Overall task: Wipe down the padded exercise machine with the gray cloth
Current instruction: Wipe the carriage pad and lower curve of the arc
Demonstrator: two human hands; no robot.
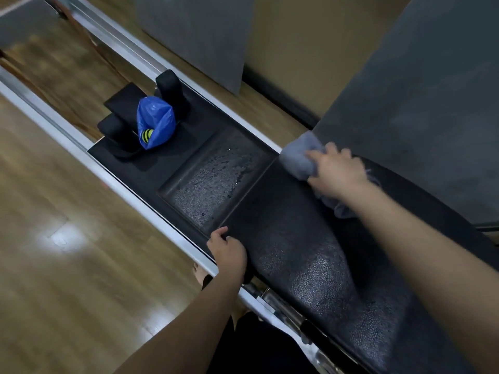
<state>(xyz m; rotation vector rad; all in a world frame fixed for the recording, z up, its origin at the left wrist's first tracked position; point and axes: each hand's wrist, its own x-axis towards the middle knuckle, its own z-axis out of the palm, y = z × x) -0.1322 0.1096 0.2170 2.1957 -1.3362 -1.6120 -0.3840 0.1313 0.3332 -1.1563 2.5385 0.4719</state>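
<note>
While blue bag (155, 121) holds yellow-black ball (147, 135), hands wipe.

The long black padded exercise machine (297, 238) runs diagonally between silver metal rails, its pebbled vinyl glistening with wet droplets on the recessed panel and the near raised pad. The crumpled gray cloth (297, 157) lies bunched on the raised pad's far corner, pressed against the vinyl.
</note>
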